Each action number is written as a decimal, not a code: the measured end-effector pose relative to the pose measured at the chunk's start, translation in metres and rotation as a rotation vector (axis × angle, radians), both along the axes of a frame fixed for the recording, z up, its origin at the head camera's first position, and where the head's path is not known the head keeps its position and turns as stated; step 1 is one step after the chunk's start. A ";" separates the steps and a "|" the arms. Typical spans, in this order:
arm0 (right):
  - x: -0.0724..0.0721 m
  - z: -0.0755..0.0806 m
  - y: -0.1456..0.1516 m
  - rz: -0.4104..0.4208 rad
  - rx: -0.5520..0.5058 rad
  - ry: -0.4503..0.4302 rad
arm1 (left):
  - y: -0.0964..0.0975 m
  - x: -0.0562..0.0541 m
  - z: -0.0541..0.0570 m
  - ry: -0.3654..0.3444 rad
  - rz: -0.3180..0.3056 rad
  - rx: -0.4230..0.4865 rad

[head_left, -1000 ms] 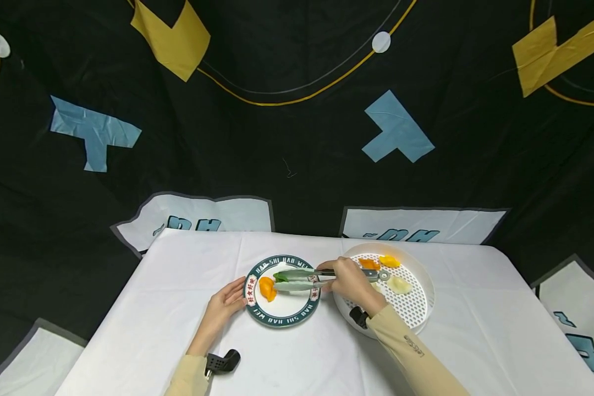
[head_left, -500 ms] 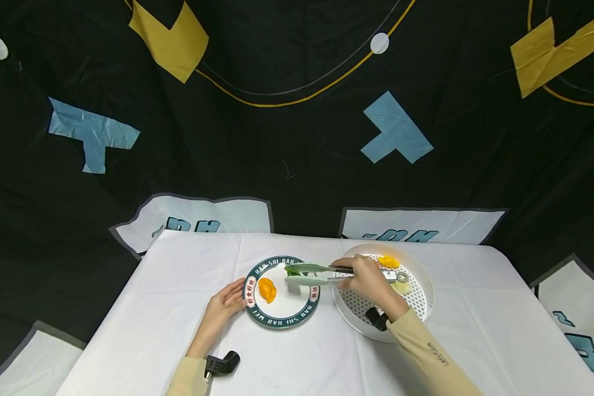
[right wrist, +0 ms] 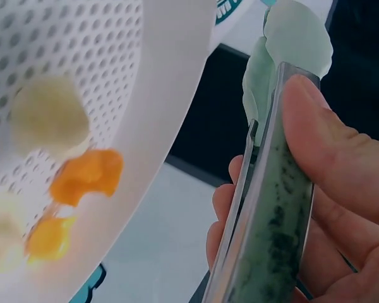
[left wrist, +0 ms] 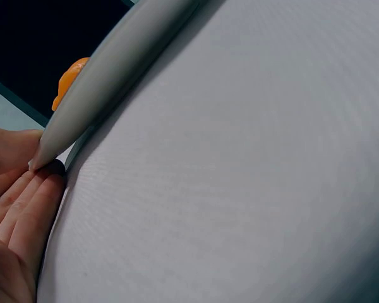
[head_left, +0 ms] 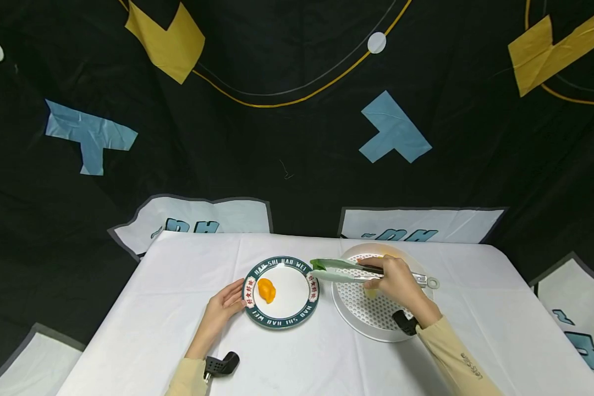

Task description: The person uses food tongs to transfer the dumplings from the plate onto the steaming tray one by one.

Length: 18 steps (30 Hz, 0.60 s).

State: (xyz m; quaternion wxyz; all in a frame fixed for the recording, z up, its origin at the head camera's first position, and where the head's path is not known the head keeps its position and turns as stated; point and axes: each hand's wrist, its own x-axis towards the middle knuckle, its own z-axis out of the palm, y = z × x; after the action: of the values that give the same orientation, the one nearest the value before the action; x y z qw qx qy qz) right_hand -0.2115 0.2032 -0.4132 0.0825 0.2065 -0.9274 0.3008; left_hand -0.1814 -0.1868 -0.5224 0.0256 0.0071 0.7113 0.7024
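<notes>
My left hand (head_left: 223, 305) pinches the left rim of a round plate (head_left: 282, 322) with a green lettered border; the left wrist view shows the thumb above the rim and fingers below. An orange piece of food (head_left: 266, 290) lies on the plate's left part. My right hand (head_left: 395, 281) grips metal tongs (right wrist: 271, 208) with pale green tips. Between those tips is a dark green leafy piece (head_left: 318, 264), just beyond the plate's right rim. Under the right hand is a round white perforated basket (head_left: 348, 314).
Inside the basket, the right wrist view shows a pale piece (right wrist: 47, 117), an orange piece (right wrist: 87, 175) and a yellow piece (right wrist: 49, 238). A white cloth covers the table (head_left: 307, 363). Behind it hangs a black backdrop (head_left: 257, 148).
My right hand has moved right with the tongs and the green piece, from above the plate toward the basket. The left hand and plate have stayed put.
</notes>
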 end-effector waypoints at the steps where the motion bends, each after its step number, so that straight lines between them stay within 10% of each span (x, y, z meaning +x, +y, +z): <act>1: 0.001 0.000 0.003 -0.009 0.001 0.001 | 0.000 0.000 0.000 0.001 0.000 -0.001; 18: 0.012 -0.004 0.045 -0.103 0.039 0.010 | 0.002 0.001 0.002 -0.003 0.004 -0.016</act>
State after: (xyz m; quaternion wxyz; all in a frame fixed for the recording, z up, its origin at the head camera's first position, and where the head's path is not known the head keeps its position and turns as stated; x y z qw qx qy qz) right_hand -0.1991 0.2478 -0.4168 0.0983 0.1617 -0.9421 0.2770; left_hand -0.1804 -0.1853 -0.5201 0.0255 0.0046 0.7167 0.6969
